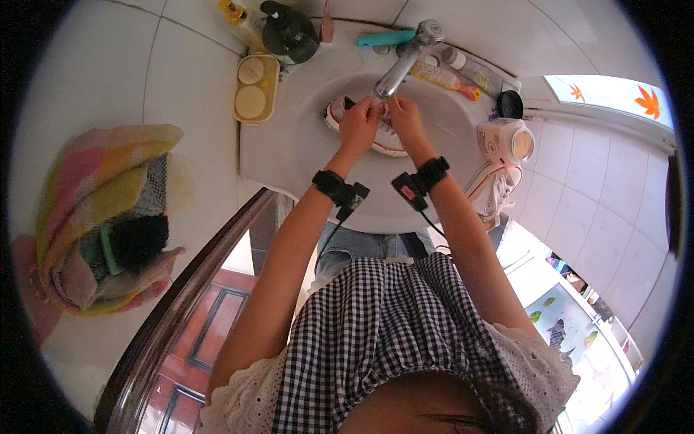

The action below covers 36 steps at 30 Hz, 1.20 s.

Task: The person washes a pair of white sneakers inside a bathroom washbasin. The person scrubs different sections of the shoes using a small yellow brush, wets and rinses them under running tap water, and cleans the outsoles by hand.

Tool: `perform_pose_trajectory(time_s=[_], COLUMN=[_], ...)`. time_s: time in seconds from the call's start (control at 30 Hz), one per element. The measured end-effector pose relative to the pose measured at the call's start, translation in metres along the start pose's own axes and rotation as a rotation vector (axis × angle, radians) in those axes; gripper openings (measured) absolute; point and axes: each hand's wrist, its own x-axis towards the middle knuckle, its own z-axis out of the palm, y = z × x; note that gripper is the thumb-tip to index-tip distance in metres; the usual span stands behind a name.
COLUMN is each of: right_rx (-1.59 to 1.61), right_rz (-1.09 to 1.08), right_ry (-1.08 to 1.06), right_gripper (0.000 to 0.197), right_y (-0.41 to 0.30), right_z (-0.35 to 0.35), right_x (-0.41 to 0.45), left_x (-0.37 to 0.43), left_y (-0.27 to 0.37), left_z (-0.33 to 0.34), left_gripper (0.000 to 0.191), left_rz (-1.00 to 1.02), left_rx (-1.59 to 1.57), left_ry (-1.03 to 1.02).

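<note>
A white canvas sneaker with a red stripe point(386, 142) lies on its side or tilted in the white washbasin point(325, 179). Above it, under the spout of the chrome faucet point(401, 65), my left hand point(359, 123) and my right hand point(405, 120) are close together, fingertips bent inward. Something small and greyish shows between them, at the shoe's upper; whether it is a cloth or part of the shoe I cannot tell. The fingertips are partly hidden by the spout. Both wrists wear black straps with small devices.
A second white sneaker point(496, 190) stands on the basin's right rim beside a pink container point(501, 142). Along the back are a teal comb point(386, 38), a tube point(444, 80) and a dark pump bottle point(290, 35). A yellow soap dish point(256, 89) sits left; a towel point(81, 184) hangs farther left.
</note>
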Motion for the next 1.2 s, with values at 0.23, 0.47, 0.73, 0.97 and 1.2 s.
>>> perform_pose_trajectory(time_s=[0.23, 0.47, 0.73, 0.97, 1.2], right_rx=[-0.11, -0.408, -0.286, 0.275, 0.047], right_rz=[-0.425, -0.334, -0.15, -0.369, -0.222], right_ry=[0.077, 0.02, -0.053, 0.065, -0.089], right_gripper=[0.025, 0.027, 0.033, 0.02, 0.016], right_y=[0.018, 0.025, 0.079, 0.05, 0.017], right_z=[0.032, 0.038, 0.018, 0.041, 0.038], right_x=[-0.013, 0.006, 0.065, 0.031, 0.026], left_x=[-0.003, -0.004, -0.006, -0.004, -0.029], left_y=[-0.014, -0.032, 0.007, -0.013, -0.017], left_z=[0.005, 0.015, 0.034, 0.026, -0.011], left_gripper=[0.042, 0.05, 0.048, 0.039, 0.026], left_rz=[-0.193, -0.269, -0.202, -0.411, -0.151], left_rx=[-0.176, -0.218, -0.057, -0.722, -0.259], left_ry=[0.129, 0.076, 0.079, 0.075, -0.143])
